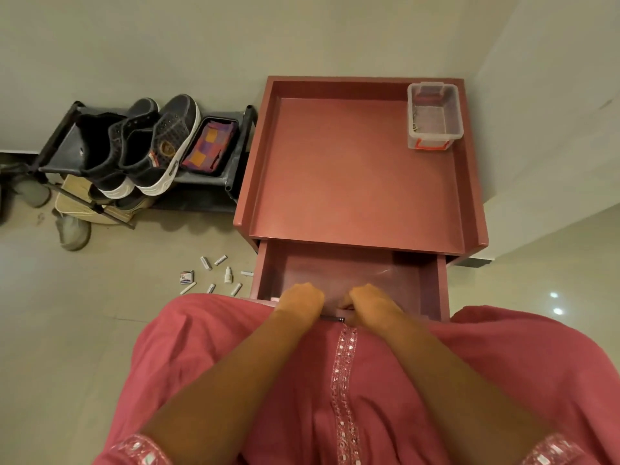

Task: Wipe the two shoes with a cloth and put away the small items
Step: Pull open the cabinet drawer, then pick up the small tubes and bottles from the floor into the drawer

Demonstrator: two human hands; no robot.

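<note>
Two black shoes with white soles [147, 146] stand on a black shoe rack [235, 182] at the left. Beside them a checked purple and orange cloth [211, 142] lies folded in a black tray. Several small items [214, 275], batteries, a dropper bottle and a small box, are scattered on the floor. A reddish cabinet has its drawer [339, 273] pulled out, with nothing visible inside. My left hand [300, 298] and my right hand [367, 302] both grip the drawer's front edge by the metal handle.
A clear plastic box [434, 115] with red latches stands at the cabinet top's back right corner. More footwear lies under and beside the rack [72, 229]. A wall stands close on the right. My pink garment fills the lower view.
</note>
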